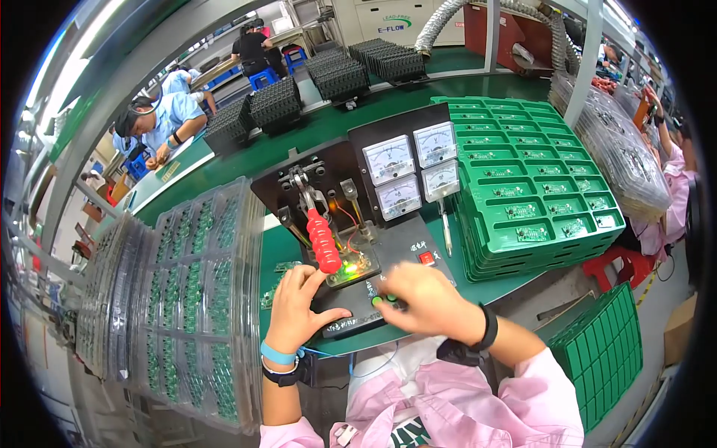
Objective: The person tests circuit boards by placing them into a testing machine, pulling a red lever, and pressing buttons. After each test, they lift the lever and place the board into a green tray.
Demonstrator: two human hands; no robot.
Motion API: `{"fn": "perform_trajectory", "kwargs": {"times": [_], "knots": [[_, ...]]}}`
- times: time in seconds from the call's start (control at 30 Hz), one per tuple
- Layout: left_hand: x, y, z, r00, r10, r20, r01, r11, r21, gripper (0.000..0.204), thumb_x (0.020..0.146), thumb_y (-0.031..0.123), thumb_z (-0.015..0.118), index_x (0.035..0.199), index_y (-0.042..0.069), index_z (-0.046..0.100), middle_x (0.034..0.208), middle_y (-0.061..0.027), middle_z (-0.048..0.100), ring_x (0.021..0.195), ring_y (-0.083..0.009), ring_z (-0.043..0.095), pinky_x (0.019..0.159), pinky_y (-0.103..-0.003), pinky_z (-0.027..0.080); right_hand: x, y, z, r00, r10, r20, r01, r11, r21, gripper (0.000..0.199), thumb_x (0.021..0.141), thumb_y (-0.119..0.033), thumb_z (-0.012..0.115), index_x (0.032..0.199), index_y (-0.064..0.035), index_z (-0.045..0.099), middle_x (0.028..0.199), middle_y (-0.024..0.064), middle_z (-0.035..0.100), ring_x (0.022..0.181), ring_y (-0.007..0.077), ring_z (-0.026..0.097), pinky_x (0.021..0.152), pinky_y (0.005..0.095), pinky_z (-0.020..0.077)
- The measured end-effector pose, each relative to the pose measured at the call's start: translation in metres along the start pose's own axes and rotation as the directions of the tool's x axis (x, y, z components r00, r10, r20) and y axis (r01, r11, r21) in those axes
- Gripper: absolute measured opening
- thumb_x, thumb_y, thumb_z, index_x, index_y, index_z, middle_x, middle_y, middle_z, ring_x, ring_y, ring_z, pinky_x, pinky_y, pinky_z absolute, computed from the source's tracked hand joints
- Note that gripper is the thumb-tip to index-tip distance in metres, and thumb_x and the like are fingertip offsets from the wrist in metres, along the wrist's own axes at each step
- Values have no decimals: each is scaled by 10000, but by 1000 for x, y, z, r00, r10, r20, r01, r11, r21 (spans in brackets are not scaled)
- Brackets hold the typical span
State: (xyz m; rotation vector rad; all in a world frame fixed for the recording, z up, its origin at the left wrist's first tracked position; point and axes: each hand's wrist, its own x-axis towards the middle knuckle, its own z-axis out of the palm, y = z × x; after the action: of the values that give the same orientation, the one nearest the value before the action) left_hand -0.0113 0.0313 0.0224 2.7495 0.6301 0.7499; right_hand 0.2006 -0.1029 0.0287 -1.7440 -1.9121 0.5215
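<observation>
A black test fixture (360, 317) stands before me, with a toggle clamp whose ribbed red handle (323, 243) slants down toward me. Under the clamp, a small circuit board (351, 270) glows green and yellow. My left hand (293, 310) rests at the fixture's left front, its fingertips close by the handle's end and its thumb spread away; nothing shows in it. My right hand (426, 299), blurred, is over the front panel at the green buttons (379, 300); its fingers look bent, and whether they press one cannot be told. A red switch (426, 257) lies beyond it.
Four-dial meter panel (392, 160) rises behind the fixture. Stacked green trays (485, 240) with circuit boards stand right; clear plastic trays (250, 299) of boards stand upright left. A pen-like probe (447, 228) lies beside the meters. Black racks (336, 75) line the back; co-workers sit far left.
</observation>
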Motion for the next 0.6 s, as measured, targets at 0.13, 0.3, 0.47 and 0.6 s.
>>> {"fn": "perform_trajectory", "kwargs": {"times": [0.13, 0.3, 0.47, 0.6], "knots": [[-4, 13, -8, 993, -12, -114, 13, 1000, 3, 678, 647, 336, 860, 1214, 85, 585, 1015, -104, 545, 923, -310, 540, 812, -430, 458, 103, -48, -71, 344, -600, -723, 653, 706, -275, 733, 668, -158, 829, 1321, -38, 518, 1326, 169, 535, 1251, 373, 496, 996, 377, 453], [-23, 9, -20, 958, -109, -264, 133, 988, 75, 571, 678, 187, 839, 1189, 80, 609, 1056, -111, 578, 970, -341, 572, 838, -430, 475, 164, -62, -94, 440, -187, -878, 501, 863, 67, 517, 777, -207, 782, 1217, -22, 583, 1225, 131, 577, 1073, 249, 581, 888, 361, 486], [-73, -34, -29, 933, -312, -182, 349, 908, 232, 297, 739, 55, 746, 1015, 46, 635, 1010, -102, 601, 957, -332, 584, 813, -430, 479, 94, -25, -38, 473, -21, -881, 350, 922, 166, 196, 879, -80, 644, 1062, -16, 614, 1046, 57, 607, 889, 117, 578, 765, 257, 476], [-75, -37, -27, 936, -323, -139, 348, 911, 222, 189, 759, 19, 707, 932, 31, 634, 986, -105, 613, 958, -328, 590, 805, -431, 483, 40, 9, 3, 927, 138, -349, 39, 889, 456, 146, 843, -70, 667, 977, -20, 637, 961, 40, 591, 745, 65, 513, 635, 247, 428]]}}
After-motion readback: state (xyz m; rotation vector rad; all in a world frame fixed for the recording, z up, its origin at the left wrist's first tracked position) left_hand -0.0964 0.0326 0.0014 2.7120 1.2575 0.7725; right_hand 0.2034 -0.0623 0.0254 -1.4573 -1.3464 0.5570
